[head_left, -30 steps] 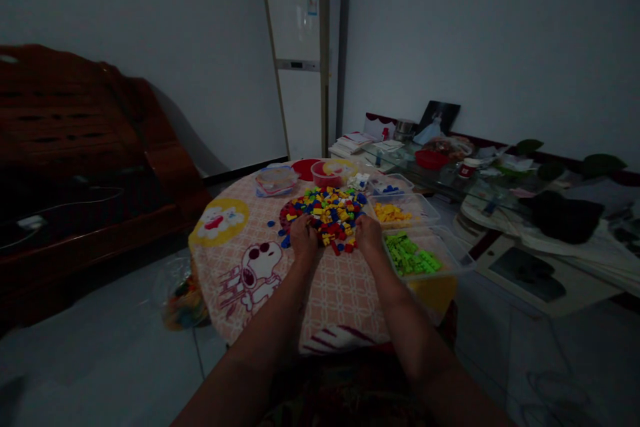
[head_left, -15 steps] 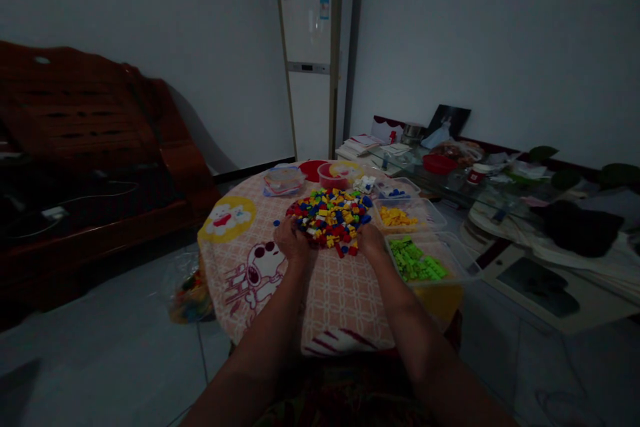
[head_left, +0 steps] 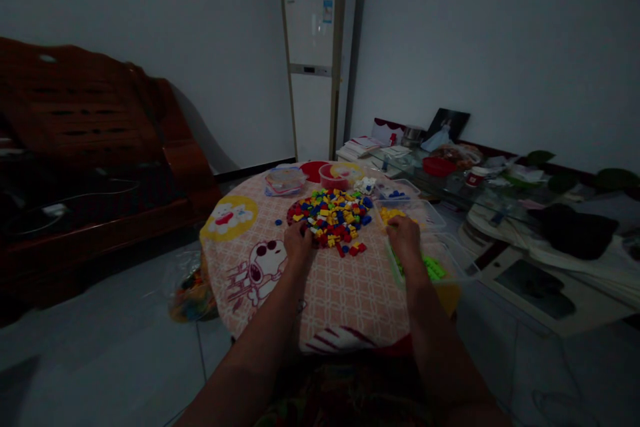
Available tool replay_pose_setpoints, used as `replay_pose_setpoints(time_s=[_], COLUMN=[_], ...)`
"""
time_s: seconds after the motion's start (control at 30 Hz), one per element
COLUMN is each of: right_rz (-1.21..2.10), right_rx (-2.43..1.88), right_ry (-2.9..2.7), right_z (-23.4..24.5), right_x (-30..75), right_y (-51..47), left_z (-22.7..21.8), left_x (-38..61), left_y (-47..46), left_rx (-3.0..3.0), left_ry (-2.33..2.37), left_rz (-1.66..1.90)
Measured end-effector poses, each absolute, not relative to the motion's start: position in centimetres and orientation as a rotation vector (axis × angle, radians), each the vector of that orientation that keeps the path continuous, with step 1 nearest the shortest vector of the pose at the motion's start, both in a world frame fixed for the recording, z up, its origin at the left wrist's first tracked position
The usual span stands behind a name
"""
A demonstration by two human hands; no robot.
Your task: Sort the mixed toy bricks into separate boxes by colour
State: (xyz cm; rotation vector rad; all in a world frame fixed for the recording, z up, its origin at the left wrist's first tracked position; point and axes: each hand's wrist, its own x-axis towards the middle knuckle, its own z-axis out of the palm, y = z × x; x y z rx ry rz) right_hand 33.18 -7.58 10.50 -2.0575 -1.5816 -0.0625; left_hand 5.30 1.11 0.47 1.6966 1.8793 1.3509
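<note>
A heap of small toy building bricks point(head_left: 333, 213) in red, yellow, blue, green and white lies on the round table. My left hand point(head_left: 299, 242) is at the heap's near left edge, its fingers curled together; whatever they hold is hidden. Over the border between two clear boxes is my right hand point(head_left: 404, 235), fingers pinched towards the yellow bricks point(head_left: 393, 213); I cannot make out what is in them. Beneath that hand and wrist, green bricks point(head_left: 433, 268) partly show in the nearer clear box point(head_left: 463, 265). A few red bricks point(head_left: 357, 249) lie loose before the heap.
Behind the heap stand a pink round tub point(head_left: 334, 177) and stacked lidded containers point(head_left: 285, 180). A box with blue bricks point(head_left: 399, 192) sits beyond the yellow ones. A patterned cloth point(head_left: 345, 293) covers the table. A cluttered glass stand point(head_left: 425, 170) is to the right, a wooden bench point(head_left: 95, 147) left.
My right hand has moved right, from the heap's edge to over the boxes of yellow and green bricks. My left hand has shifted slightly right, staying by the heap.
</note>
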Motion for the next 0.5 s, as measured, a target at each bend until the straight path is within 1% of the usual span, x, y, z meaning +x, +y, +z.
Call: replay_pose_setpoints(time_s=[0.23, 0.4, 0.5], right_rz=[-0.127, -0.269, -0.263], right_rx=[-2.341, -2.300, -2.234], right_ry=[-1.460, -1.465, -1.520], right_z=[8.8, 8.3, 8.8], right_x=[37.5, 36.3, 34.9], right_y=[-10.6, -10.6, -9.6], left_z=[0.3, 0.3, 0.3], left_x=[5.2, 5.1, 5.0], left_y=[1.1, 1.1, 1.0], left_rx=[1.656, 1.650, 1.655], left_ry=[1.908, 1.903, 1.905], left_rz=[1.372, 1.382, 1.361])
